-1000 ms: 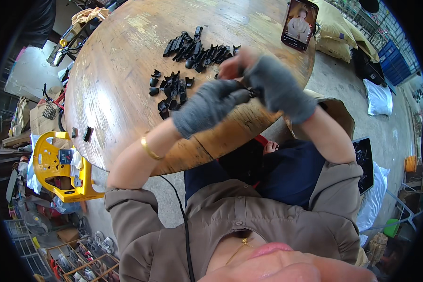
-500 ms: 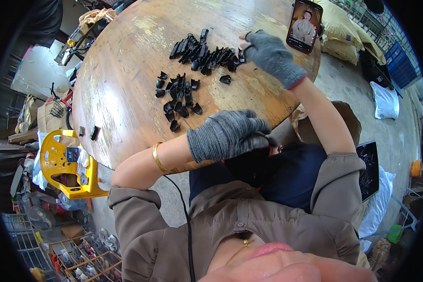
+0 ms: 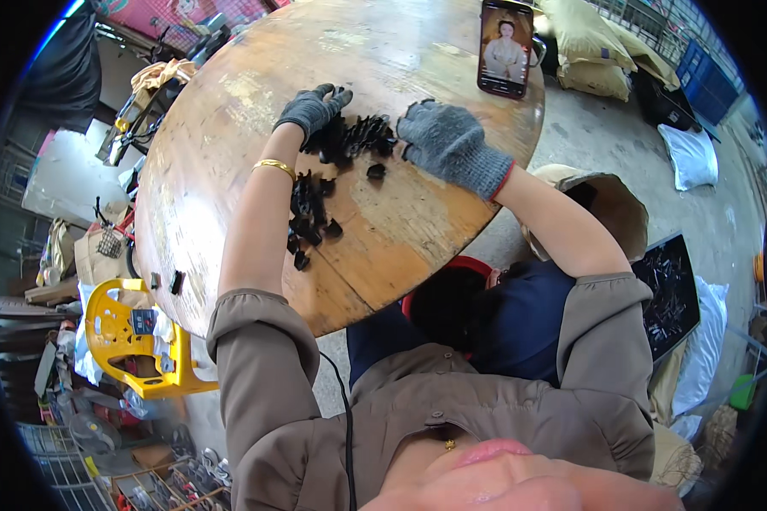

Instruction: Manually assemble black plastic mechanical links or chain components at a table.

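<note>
Small black plastic pieces (image 3: 368, 134) lie heaped on a round wooden table (image 3: 400, 247). My left hand (image 3: 314, 112), in a grey knit glove with bare fingertips, reaches to the heap's far left side, its fingers stretched out over the pieces. At the heap's right end is my right hand (image 3: 452, 146), in a similar glove; its fingers point down and are mostly hidden behind the back of the hand. A looser cluster of black pieces (image 3: 309, 204) lies nearer to me, beside my left forearm. One stray piece (image 3: 376, 171) sits between the hands.
A phone (image 3: 504, 51) stands upright at the table's far right. Two dark pieces (image 3: 176, 282) lie near the left edge, by a yellow plastic chair (image 3: 102, 332). To my right are an open brown container (image 3: 632, 204) and a black tray (image 3: 689, 317) with small pieces.
My left hand has moved from the table's near edge to the far left of the heap. The right hand has come lower, against the heap's right end. The view has shifted slightly.
</note>
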The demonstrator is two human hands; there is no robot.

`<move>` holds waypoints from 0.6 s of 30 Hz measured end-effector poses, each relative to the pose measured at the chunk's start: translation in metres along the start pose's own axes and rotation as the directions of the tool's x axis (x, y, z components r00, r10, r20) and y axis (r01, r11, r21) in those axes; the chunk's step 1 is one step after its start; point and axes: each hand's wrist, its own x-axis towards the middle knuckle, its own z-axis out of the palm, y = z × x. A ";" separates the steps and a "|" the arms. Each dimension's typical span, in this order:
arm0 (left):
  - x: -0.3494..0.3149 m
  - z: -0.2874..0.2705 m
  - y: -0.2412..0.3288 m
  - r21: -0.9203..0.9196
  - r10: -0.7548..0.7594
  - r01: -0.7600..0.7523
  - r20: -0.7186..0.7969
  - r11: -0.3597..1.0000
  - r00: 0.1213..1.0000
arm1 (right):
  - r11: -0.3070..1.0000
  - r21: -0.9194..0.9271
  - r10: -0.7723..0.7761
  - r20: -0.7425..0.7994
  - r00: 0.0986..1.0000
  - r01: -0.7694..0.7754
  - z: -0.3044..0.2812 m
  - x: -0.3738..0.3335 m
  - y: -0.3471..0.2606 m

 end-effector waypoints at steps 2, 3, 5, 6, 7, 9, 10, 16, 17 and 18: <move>0.000 0.002 0.011 -0.009 0.064 -0.064 0.088 0.998 0.994 | 1.000 0.014 -0.009 0.012 1.000 0.009 -0.004 -0.005 0.003; -0.004 0.002 0.018 -0.087 0.099 -0.088 0.126 0.992 0.987 | 1.000 0.004 -0.020 0.003 1.000 0.020 -0.008 -0.009 0.003; -0.021 0.004 0.023 -0.196 0.204 -0.182 0.103 0.964 0.974 | 0.999 -0.002 -0.035 -0.009 0.999 0.035 -0.014 -0.013 0.000; -0.029 0.004 0.030 -0.199 0.210 -0.186 0.106 0.962 0.972 | 1.000 -0.009 -0.023 -0.005 1.000 0.023 -0.017 -0.017 0.001; -0.037 0.002 0.037 -0.202 0.198 -0.177 0.087 0.963 0.976 | 1.000 -0.017 -0.011 -0.002 1.000 0.011 -0.020 -0.020 0.003; -0.049 0.002 0.035 -0.223 0.165 -0.151 0.045 0.963 0.985 | 0.999 0.042 0.009 -0.015 1.000 -0.008 -0.026 -0.020 -0.001; -0.049 0.005 0.031 -0.222 0.158 -0.144 0.047 0.964 0.986 | 0.995 0.093 0.031 -0.028 0.999 -0.029 -0.027 -0.021 -0.003; -0.061 -0.004 0.054 -0.237 0.292 -0.246 0.183 0.940 0.939 | 0.996 0.053 0.072 -0.056 0.996 -0.069 -0.027 -0.023 -0.003; -0.063 -0.004 0.058 -0.153 0.382 -0.361 0.139 0.920 0.914 | 0.996 0.053 0.070 -0.056 0.996 -0.067 -0.028 -0.024 -0.003; -0.065 -0.003 0.063 -0.062 0.471 -0.467 0.103 0.882 0.876 | 0.994 0.057 0.099 -0.072 0.993 -0.095 -0.028 -0.024 -0.003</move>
